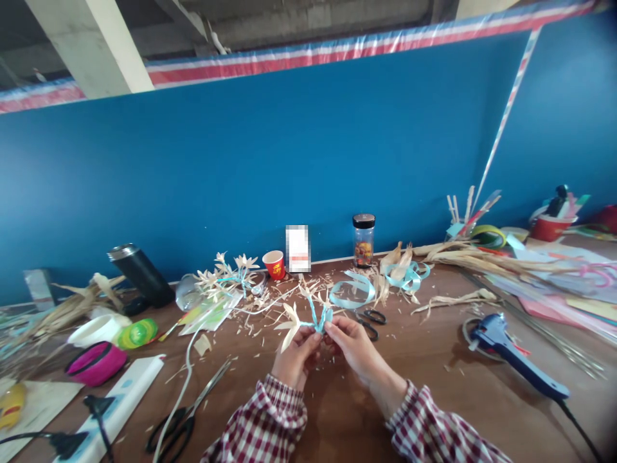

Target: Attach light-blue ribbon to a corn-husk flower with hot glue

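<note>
Between my two hands is a small corn-husk flower spray, with pale pointed petals and stems wrapped in light blue ribbon. My left hand pinches the base of the stems, and one pale bloom sticks out past its fingers to the left. Thumb and fingers of my right hand are closed on the light blue ribbon at the right side of the spray. Both hands are just above the brown table. Behind my right hand lie black-handled scissors, partly covered.
Left: finished husk flowers, a red paper cup, a dark flask, large scissors, a power strip with cords. Right: a blue glue gun, loose husks, wires. A jar stands by the blue partition.
</note>
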Demonstrator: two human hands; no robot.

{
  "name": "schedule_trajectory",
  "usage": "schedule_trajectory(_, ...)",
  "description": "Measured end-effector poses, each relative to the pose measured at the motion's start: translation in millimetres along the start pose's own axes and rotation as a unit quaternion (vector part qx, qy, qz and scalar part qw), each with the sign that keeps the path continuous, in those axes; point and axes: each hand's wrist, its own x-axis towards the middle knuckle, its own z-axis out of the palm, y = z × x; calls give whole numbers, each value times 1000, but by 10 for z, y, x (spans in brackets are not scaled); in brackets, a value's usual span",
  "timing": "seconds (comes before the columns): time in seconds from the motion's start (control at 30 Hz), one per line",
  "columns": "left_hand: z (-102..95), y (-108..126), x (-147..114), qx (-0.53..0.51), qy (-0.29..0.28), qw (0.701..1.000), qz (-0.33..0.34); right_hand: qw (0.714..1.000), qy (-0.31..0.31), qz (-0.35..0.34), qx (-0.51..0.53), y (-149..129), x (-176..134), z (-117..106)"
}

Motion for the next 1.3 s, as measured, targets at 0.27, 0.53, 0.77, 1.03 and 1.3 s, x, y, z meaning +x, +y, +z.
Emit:
schedule_trajectory(0.27,0,-22,-29,25,-32,999,32,1000,12,4,25,1,5,16)
schedule_trajectory(0.53,-53,-43,38,20,-25,999,0,999,32,-3,11,-10,-10,11)
schedule_trajectory(0.77,-61,-41,32,24,-1,1000,-8,999,31,-40,-1,27,-6,28)
schedule_trajectory(1.03,-85,-68,57,36,-4,999,-9,997,46,-63,-19,105,41,-21)
schedule_trajectory(1.3,-81,-56,51,48,-10,999,-19,978,85,-160,-105,51,-20,-8)
